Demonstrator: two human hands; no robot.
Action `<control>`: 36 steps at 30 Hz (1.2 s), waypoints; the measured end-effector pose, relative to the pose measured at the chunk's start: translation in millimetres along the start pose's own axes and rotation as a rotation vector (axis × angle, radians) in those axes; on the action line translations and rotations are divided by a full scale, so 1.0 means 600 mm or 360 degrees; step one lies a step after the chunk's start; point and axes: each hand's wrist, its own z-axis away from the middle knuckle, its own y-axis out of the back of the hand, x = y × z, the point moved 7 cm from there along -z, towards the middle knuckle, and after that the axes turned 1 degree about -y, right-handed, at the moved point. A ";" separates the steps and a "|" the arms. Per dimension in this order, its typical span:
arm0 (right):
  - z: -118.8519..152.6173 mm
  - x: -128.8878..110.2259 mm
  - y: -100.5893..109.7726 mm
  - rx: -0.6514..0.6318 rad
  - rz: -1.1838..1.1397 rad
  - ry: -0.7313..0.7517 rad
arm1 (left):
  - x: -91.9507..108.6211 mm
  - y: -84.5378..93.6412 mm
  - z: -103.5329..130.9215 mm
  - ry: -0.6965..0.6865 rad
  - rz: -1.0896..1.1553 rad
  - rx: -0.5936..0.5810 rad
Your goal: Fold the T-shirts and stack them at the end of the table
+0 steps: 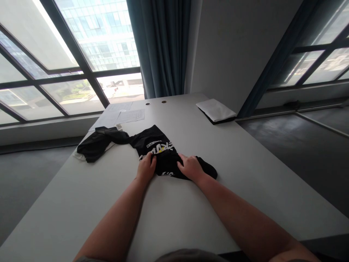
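A black T-shirt (166,165) with white lettering and a bit of yellow in its print lies bunched on the white table in front of me. My left hand (147,166) grips its near left part, thumb turned inward, fingers curled into the fabric. On the right side, my right hand (190,167) holds the same cloth, its fingertips partly hidden by the folds. Between the hands the fabric is folded over, covering part of the print. A dark end of cloth sticks out beyond my right wrist.
Dark crumpled fabric (96,145) with pale edges lies on the left, meeting the shirt. Printed papers (131,115) are at the far left of the table (169,218). A flat white item on a black one (216,110) rests near the right edge. Curtains and windows stand behind.
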 end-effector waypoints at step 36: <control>0.001 0.003 -0.044 -0.0262 0.0106 0.0105 | -0.012 -0.010 -0.009 0.0010 0.0057 -0.0112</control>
